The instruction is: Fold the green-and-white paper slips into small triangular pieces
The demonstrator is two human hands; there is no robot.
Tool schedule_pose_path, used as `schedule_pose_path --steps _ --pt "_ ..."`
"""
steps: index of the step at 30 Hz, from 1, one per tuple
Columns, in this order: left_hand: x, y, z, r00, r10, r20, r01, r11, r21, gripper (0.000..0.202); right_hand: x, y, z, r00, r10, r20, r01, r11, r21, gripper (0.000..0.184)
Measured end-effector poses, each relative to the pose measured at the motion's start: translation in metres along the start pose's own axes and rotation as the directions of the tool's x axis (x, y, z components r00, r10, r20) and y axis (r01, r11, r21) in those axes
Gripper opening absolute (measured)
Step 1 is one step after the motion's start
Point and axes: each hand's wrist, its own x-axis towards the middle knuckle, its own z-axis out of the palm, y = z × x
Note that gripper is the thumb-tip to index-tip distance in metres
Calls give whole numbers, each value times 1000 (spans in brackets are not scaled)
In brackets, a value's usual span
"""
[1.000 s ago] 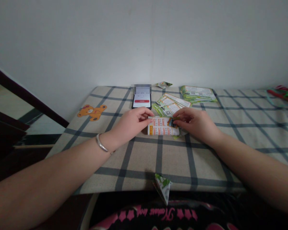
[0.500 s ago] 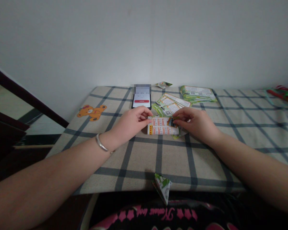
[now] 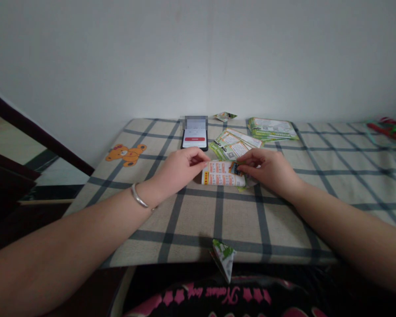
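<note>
Head cam view, looking down at a plaid tablecloth (image 3: 251,211):

1. A folded printed sheet (image 3: 222,173) with orange-and-white panels lies flat at the middle of the table, between both hands.
2. The left hand (image 3: 178,169), with a silver bangle (image 3: 139,196) on its wrist, is at the sheet's left end. Its left fingertips (image 3: 203,163) sit close together at the corner, but I can't tell if they're gripping.
3. The right hand (image 3: 267,169) is at the other end, with its right fingers (image 3: 240,164) curled narrow, pinching the sheet's colourful folded corner.
4. Just past the hands, a black smartphone (image 3: 194,138) lies beside loose green-edged leaflets (image 3: 232,144), with a stack of leaflets (image 3: 271,129) to the right.
5. A folded paper triangle (image 3: 223,259) hangs over the table's near edge.
</note>
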Motion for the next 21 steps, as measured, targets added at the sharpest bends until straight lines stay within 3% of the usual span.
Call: schedule_pose_path --steps 8,15,21 --pt "-3 11 -3 993 102 56 -115 938 327 9 2 -1 2 997 -78 22 80 989 -124 7" --pt "-3 15 -7 990 60 131 -99 945 312 20 1 -4 3 990 -107 88 122 976 -183 9" --pt "1 17 -18 984 75 163 -140 887 440 22 -1 -2 -1 950 -265 165 302 915 -267 21"
